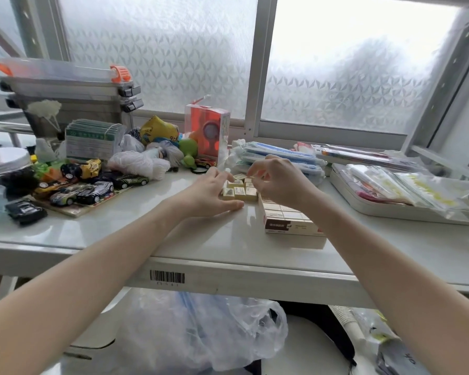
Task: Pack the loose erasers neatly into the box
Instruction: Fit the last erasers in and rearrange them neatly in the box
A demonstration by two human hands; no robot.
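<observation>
A glossy white surface (136,234) carries a cluster of small block-shaped erasers (240,190), cream-coloured with printed paper sleeves, lying flat in rough rows near its middle. Just right of the cluster sits the box (287,217), a shallow rectangular cardboard carton with a dark red printed end panel facing the viewer. Its long axis runs from the near edge away toward the window, tilted slightly left, and rows of erasers already fill its open top in a tidy grid.

The left hand (209,194) lies flat on the surface, fingers straight and spread, touching the left side of the loose cluster, thumb stretched along the near edge of it. The right hand (276,182) hovers above the far right of the cluster with fingers curled, pinching one eraser (260,173) between thumb and fingertips; which way that piece points cannot be told.

To the left, shiny toy cars (92,189) stand on a flat wooden board. Behind them lie crumpled plastic bags, a stack of green-edged cards and a clear packet (207,131) with an orange toy inside. On the right, a white tray (390,209) holds soft transparent pouches. Frosted patterned glass (160,50) in a pale metal frame fills the background. A barcode sticker (167,277) sits on the front edge of the surface.
</observation>
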